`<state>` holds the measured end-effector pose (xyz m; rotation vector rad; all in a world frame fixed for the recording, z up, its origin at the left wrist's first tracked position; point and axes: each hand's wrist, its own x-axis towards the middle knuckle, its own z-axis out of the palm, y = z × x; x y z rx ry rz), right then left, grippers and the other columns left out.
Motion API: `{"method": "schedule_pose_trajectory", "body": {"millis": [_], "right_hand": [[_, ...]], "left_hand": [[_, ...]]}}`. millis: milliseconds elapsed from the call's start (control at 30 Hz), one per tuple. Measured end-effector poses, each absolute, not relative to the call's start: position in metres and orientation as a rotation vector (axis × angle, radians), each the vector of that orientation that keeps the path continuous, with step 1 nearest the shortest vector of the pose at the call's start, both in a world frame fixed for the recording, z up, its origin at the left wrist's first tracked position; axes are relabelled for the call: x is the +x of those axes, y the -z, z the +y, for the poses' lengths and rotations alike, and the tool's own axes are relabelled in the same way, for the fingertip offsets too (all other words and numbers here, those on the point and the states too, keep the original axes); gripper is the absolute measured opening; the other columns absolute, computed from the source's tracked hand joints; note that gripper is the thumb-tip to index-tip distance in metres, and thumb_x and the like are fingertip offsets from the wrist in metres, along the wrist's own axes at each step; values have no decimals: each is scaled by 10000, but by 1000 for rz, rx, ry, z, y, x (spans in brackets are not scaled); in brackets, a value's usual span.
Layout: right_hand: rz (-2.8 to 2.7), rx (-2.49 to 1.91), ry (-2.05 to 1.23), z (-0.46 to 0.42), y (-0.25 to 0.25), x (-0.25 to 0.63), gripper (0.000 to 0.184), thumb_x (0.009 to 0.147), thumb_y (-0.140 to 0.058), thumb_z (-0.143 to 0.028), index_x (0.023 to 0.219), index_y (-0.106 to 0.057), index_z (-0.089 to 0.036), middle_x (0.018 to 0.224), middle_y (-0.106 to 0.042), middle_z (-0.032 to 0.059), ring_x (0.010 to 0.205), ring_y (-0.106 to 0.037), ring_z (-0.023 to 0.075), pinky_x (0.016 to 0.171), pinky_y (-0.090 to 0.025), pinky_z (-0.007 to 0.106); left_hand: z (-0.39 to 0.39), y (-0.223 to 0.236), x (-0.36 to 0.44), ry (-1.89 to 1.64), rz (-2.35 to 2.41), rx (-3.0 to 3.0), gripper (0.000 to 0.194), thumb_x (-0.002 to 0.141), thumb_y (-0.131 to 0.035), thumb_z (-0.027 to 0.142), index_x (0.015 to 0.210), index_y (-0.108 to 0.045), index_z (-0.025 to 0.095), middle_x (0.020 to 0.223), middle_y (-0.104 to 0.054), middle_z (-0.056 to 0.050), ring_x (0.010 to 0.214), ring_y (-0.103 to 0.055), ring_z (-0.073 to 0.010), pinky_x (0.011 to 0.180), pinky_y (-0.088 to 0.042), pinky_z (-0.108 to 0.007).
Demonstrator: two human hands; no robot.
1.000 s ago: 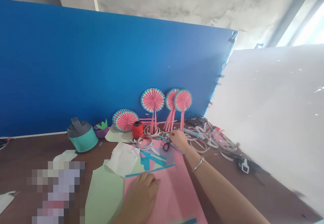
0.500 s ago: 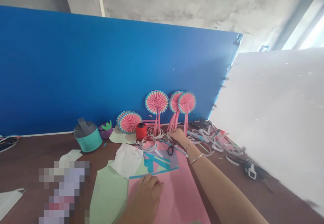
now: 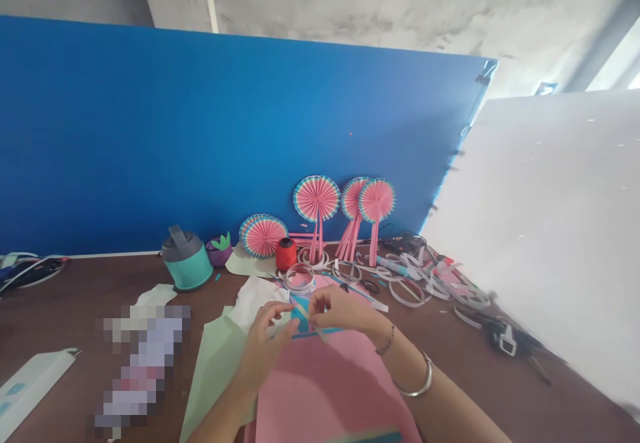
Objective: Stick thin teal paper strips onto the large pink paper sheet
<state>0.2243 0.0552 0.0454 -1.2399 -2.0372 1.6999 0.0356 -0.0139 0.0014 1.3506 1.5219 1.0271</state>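
Observation:
My right hand (image 3: 345,309) is closed in a pinch on a narrow pale strip (image 3: 303,311), which slants between my hands above the pink paper (image 3: 330,383). My left hand (image 3: 265,343) is beside the strip's upper end, thumb and forefinger apart. Whether its fingertip touches the strip is unclear. Blue paper pieces (image 3: 301,323) lie beneath the hands. Just beyond are clear tape rolls (image 3: 300,277) and dark-handled scissors (image 3: 370,286), partly hidden. Across the near part of the pink sheet runs a blue and pale-yellow band (image 3: 375,437).
Pleated round pink paper fans (image 3: 317,199) lean against the blue partition (image 3: 225,129). A red spool (image 3: 286,254), teal container (image 3: 187,266) and purple pot (image 3: 219,251) stand at the back. Curled white strips (image 3: 435,276) clutter the right. Green paper (image 3: 215,363) lies left.
My right hand has drawn back from the tape rolls with a pale strip. My left hand has lifted off the pink paper toward it. The view has shifted slightly left.

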Motion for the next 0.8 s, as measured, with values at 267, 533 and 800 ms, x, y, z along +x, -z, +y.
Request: {"method": "schedule_pose_trajectory", "body": {"millis": [267, 533, 800], "right_hand": [[-2016, -1294, -1696, 54, -34, 201, 200, 646, -521, -170, 780, -643, -86, 706, -584, 16, 598, -468, 36, 541, -362, 113], [-1931, -1375, -1586, 40, -11, 180, 225, 729, -522, -124, 862, -702, -104, 767, -619, 14, 628, -450, 28, 579, -332, 116], [-2051, -1518, -1331, 30, 12, 173, 358, 651, -467, -23, 916, -691, -113, 731, -603, 10, 613, -447, 45, 567, -282, 138]], "left_hand": [[-8, -15, 15, -992, 1543, 1398, 243, 712, -550, 417, 661, -573, 180, 1063, -563, -36, 1076, -498, -184, 1054, -347, -354], [-4, -14, -10, -615, 1640, 1578, 180, 697, -439, 313, 648, -537, 170, 846, -575, -22, 900, -510, -165, 864, -386, -288], [-5, -3, -18, -372, 1789, 1622, 198, 714, -431, 280, 633, -568, 164, 852, -591, -36, 940, -498, -186, 826, -348, -282]]}}
